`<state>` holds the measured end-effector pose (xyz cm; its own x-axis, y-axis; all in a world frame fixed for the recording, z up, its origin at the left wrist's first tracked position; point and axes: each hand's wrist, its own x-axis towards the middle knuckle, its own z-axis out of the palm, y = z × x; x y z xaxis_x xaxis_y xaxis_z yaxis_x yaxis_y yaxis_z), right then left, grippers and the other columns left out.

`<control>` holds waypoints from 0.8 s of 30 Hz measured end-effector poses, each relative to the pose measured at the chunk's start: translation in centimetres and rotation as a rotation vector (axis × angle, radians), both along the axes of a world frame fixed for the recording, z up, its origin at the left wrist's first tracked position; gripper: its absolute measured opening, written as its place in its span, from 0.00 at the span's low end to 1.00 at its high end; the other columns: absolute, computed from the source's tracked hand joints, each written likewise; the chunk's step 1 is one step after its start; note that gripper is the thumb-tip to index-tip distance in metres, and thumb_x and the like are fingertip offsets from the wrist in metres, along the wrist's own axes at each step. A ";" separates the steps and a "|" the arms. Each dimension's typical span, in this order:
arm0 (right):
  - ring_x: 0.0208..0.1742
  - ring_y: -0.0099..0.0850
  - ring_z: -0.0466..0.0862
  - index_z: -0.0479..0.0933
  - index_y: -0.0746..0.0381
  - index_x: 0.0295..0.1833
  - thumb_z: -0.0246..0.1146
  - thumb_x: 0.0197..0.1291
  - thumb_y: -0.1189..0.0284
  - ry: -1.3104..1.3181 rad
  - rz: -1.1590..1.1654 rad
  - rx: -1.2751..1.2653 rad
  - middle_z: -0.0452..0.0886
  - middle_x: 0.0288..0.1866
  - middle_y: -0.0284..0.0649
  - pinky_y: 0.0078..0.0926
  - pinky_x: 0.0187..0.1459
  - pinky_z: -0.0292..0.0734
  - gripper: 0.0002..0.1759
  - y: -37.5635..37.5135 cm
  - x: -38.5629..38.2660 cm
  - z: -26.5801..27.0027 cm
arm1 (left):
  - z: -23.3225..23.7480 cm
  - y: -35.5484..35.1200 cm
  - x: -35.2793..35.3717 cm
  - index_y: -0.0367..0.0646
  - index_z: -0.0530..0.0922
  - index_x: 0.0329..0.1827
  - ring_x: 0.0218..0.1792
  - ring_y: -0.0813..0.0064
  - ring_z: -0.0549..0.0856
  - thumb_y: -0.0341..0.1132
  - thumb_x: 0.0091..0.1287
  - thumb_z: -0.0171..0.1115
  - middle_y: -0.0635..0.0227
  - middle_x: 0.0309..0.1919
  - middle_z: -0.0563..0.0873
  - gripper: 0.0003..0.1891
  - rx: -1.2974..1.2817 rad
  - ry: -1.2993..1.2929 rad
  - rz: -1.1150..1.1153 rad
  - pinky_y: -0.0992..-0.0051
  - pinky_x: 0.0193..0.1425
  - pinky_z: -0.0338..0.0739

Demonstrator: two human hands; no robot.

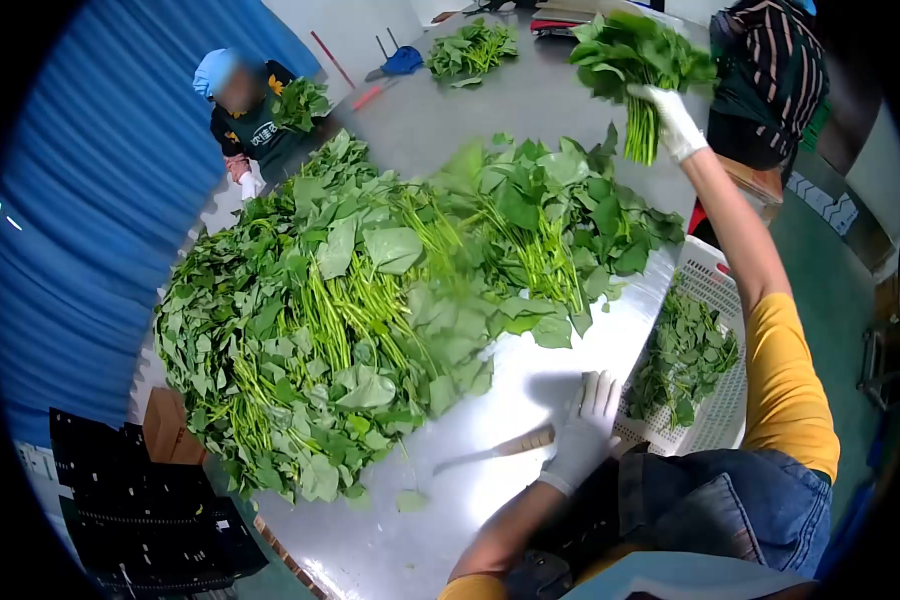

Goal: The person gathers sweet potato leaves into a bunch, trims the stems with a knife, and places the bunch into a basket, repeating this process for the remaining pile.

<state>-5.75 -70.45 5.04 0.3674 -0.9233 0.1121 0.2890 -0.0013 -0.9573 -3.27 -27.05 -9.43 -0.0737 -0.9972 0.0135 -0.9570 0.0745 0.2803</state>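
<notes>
My right hand, in a white glove, is stretched out toward the far right of the metal table and closed round the stems of a bunch of leafy greens. The leaves point away from me, the cut stems hang below the hand. My left hand, gloved too, lies at the near edge of the table with fingers extended. Beside it a knife rests on the metal, its wooden handle reaching the hand. A large heap of leafy greens covers the table's middle and left.
A white perforated crate with loose greens stands below the table's right edge. Across the metal table, a co-worker at the left has greens at hand. Another person is at the far right. A smaller pile lies at the back.
</notes>
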 end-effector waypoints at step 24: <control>0.59 0.38 0.78 0.76 0.59 0.58 0.64 0.56 0.66 0.744 -0.465 -0.775 0.78 0.58 0.42 0.32 0.59 0.71 0.23 -6.8 6.4 -10.1 | -4.0 -0.5 -0.5 0.34 0.63 0.69 0.71 0.57 0.63 0.37 0.62 0.50 0.52 0.68 0.65 0.31 -0.242 0.008 0.070 0.65 0.70 0.61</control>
